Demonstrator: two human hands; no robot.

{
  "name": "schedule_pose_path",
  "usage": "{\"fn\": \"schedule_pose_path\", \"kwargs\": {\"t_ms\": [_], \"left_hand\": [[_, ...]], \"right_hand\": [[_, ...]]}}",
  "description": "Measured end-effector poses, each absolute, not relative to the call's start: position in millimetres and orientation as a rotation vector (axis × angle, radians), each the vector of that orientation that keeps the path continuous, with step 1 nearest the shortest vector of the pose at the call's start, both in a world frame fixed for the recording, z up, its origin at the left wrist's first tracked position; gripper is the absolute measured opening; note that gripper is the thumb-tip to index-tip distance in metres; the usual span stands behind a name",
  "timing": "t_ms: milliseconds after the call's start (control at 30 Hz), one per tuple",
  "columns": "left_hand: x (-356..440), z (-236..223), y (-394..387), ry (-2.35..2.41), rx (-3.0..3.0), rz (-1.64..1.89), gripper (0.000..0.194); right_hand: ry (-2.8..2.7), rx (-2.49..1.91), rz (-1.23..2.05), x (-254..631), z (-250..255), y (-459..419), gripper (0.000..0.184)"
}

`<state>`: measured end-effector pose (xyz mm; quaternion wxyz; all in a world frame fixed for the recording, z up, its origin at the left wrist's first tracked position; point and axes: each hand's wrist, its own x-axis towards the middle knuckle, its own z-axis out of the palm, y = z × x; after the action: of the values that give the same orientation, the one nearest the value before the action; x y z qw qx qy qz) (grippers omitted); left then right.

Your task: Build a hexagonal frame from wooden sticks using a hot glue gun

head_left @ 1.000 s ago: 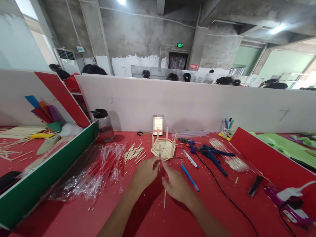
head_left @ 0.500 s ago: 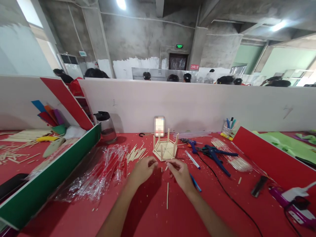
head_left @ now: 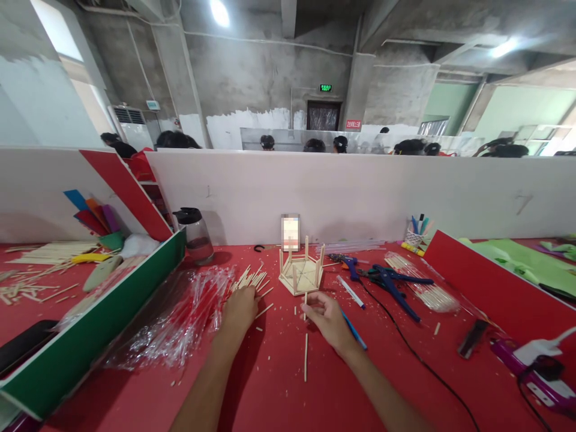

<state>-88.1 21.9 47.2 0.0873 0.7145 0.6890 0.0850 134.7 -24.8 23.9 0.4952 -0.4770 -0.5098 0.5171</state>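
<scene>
My right hand (head_left: 324,313) pinches a short wooden stick (head_left: 305,305) between thumb and fingers, just in front of a hexagonal stick frame (head_left: 302,273) with upright posts at its corners. Over to the left, my left hand (head_left: 242,307) reaches down onto a pile of loose wooden sticks (head_left: 250,278); its fingertips are hidden behind the hand's back and the sticks. A longer single stick (head_left: 306,357) lies on the red table below my right hand. Small wood scraps are scattered between the hands.
A glue gun (head_left: 348,264), blue-handled cutters (head_left: 398,285), a white marker (head_left: 351,292) and a blue pen (head_left: 354,330) lie to the right. Plastic wrapping (head_left: 180,318) covers the left side beside a green board (head_left: 99,324). A jug (head_left: 195,237) stands behind; a power strip (head_left: 535,372) is far right.
My left hand has moved left from beside the frame to the stick pile. A few sticks there have shifted outward. My right hand stays near the frame, its stick now more upright.
</scene>
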Motion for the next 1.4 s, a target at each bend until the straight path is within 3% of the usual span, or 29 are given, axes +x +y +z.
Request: {"fn": "schedule_pose_path", "kwargs": {"t_ms": [200, 333, 500, 867, 1400], "left_hand": [[-84.5, 44.8, 21.8, 1.902, 2.109, 0.377, 0.019], [-76.1, 50.7, 18.4, 1.385, 1.789, 0.62, 0.011], [-52.1, 52.3, 5.8, 1.012, 1.463, 0.692, 0.032], [-28.7, 52.1, -5.4, 1.034, 1.324, 0.736, 0.04], [-25.1, 44.2, -5.2, 1.006, 1.229, 0.711, 0.036]], "right_hand": [[-1.24, -1.14, 1.288, 134.7, 25.5, -26.1, 0.041], [-1.192, -1.105, 1.316, 133.0, 27.8, -26.5, 0.043], [-1.132, -1.079, 1.4, 131.8, 29.2, -27.7, 0.046], [-1.153, -1.102, 1.316, 138.0, 28.2, -24.6, 0.04], [-1.011, -1.139, 1.412, 137.6, 34.7, -28.9, 0.043]]}}
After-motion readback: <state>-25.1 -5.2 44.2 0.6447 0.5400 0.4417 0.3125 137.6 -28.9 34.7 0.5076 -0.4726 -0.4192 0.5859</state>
